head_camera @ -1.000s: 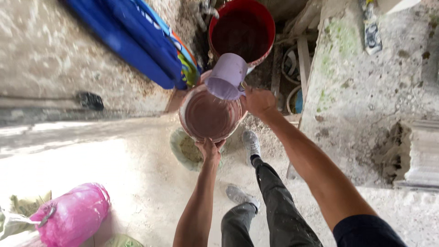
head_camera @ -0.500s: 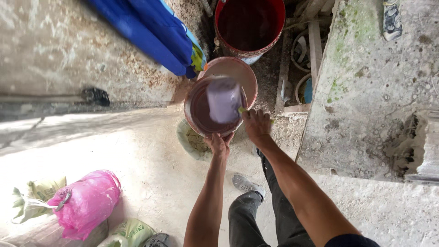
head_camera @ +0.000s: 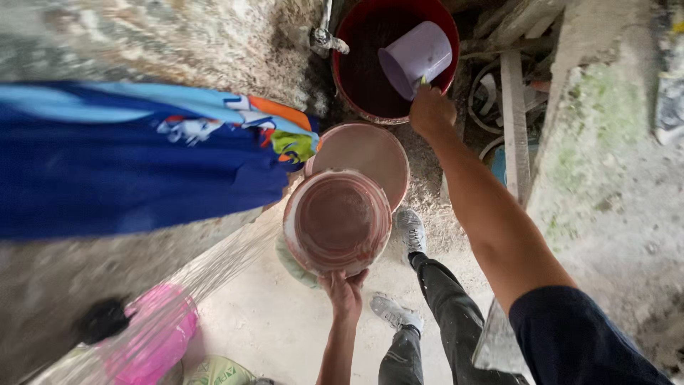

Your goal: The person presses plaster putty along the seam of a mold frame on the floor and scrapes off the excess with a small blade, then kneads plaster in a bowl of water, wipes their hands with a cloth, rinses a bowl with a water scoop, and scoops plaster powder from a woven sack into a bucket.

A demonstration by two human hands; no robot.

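gripping the near rim of a pink basin [head_camera: 336, 222], the left hand [head_camera: 344, 294] has its fingers clamped over the edge, tilting the basin so its mouth faces up toward the camera; likely held that way to keep the inside in view and clear of the ground. just beyond that grip, a second pink basin [head_camera: 370, 153] sits behind and partly under the first, rims overlapping.

right hand [head_camera: 429, 112] is stretched well forward, fingers closed on the handle of a pale lilac scoop [head_camera: 417, 57]. scoop lies tipped on its side inside a dark red bucket [head_camera: 360, 78], mouth toward the bucket's middle — judged a dipping position. cannot tell if the bucket holds water; interior reads dark.

left of the left grip, blue patterned cloth [head_camera: 135, 167] hangs across a rough wall. below it, a pink sack [head_camera: 153, 335], blurred. under the right forearm, grey shoes [head_camera: 411, 229] and dark trousers on a sandy floor [head_camera: 285, 321]. a tap [head_camera: 324, 37] juts out just left of the bucket rim.
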